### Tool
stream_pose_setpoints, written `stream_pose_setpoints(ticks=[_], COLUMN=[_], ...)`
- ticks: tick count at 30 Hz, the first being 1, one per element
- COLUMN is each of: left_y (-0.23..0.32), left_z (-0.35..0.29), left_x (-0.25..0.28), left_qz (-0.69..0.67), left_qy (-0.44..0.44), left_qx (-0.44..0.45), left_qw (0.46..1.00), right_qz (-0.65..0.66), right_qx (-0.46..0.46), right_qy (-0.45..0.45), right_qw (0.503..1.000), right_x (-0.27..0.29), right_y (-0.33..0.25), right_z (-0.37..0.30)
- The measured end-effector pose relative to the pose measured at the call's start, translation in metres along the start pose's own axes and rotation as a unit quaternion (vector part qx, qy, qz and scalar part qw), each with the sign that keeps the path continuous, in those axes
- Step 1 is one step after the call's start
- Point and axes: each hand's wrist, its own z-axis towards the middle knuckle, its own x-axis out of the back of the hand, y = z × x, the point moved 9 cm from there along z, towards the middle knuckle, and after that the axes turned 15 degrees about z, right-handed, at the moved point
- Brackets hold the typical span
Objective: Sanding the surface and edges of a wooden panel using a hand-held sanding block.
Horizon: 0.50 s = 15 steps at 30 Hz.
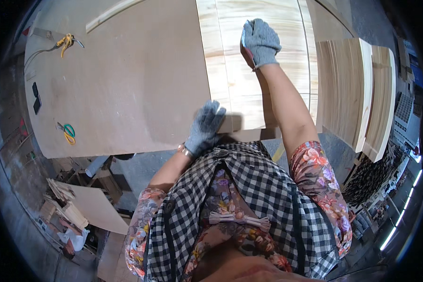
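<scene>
A pale wood panel (240,96) with visible grain lies on the brown tabletop (141,80), running away from my body. My right hand (263,43), in a grey knit glove, is closed over the far part of the panel. A flat thing with a bluish and reddish edge (244,47) shows at the left side of that hand; its kind is mostly hidden. My left hand (206,123), also in a grey glove, rests with fingers stretched at the panel's near left corner. It holds nothing that I can see.
Stacked wood panels (345,89) stand to the right. On the table's left lie scissors with green and yellow handles (69,133), a yellow-handled tool (66,43), a small black object (36,97) and a wood strip (110,14). A person (73,238) is at the lower left.
</scene>
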Motion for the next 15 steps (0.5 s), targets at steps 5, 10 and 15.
stream_pose_setpoints(ticks=[5,10,15], left_y=[-0.023,-0.027,-0.03], left_z=[0.033,0.057,0.078], left_x=[0.022,0.055,0.066], left_qz=[-0.003,0.042,0.027], left_qy=[0.008,0.106,0.113], left_qx=[0.048,0.06,0.102], left_qw=[0.999,0.992,0.988], right_qz=[0.078,-0.003,-0.082], right_qx=[0.018,0.241,0.122], right_qy=[-0.132,0.0,-0.064], right_qw=[0.988,0.971,0.987], right_x=[-0.023,-0.004,-0.03], right_y=[-0.037,-0.081,-0.06], right_z=[-0.017,-0.051,-0.025])
